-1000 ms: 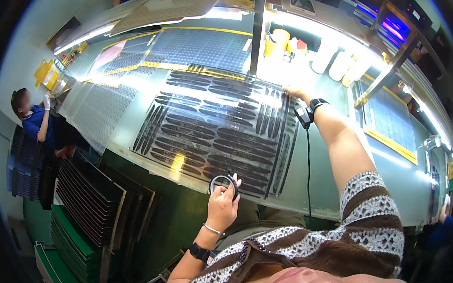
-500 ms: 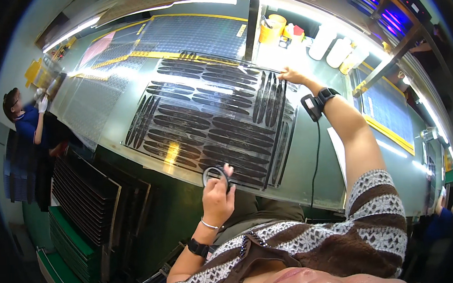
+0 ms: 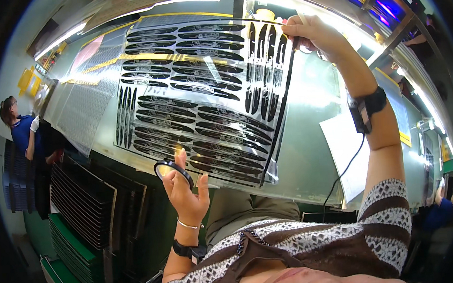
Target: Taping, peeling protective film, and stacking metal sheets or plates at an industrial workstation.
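Observation:
A large clear sheet (image 3: 216,98) printed with rows of dark, long oval shapes is raised at its far right, over the light table (image 3: 310,159). My right hand (image 3: 316,35) pinches its far right corner, thumb and fingers closed at the dark edge. Near the sheet's front edge, my left hand (image 3: 184,192) carries a round black-rimmed ring (image 3: 167,171) between its fingers. One finger points up by the sheet and the thumb stands apart. Whether the ring holds a lens or is hollow, I cannot tell; its inside looks yellowish.
White paper (image 3: 341,152) lies to the right of the sheet, near a black cable (image 3: 343,177). Stacked dark trays (image 3: 79,197) stand at lower left. A yellow container (image 3: 265,14) is at the back. A person in blue (image 3: 22,130) is at far left, another (image 3: 437,209) at far right.
My right hand has risen and moved right, lifting the sheet's far right side off the table. My left hand has moved left along the front edge with the ring, which has tilted.

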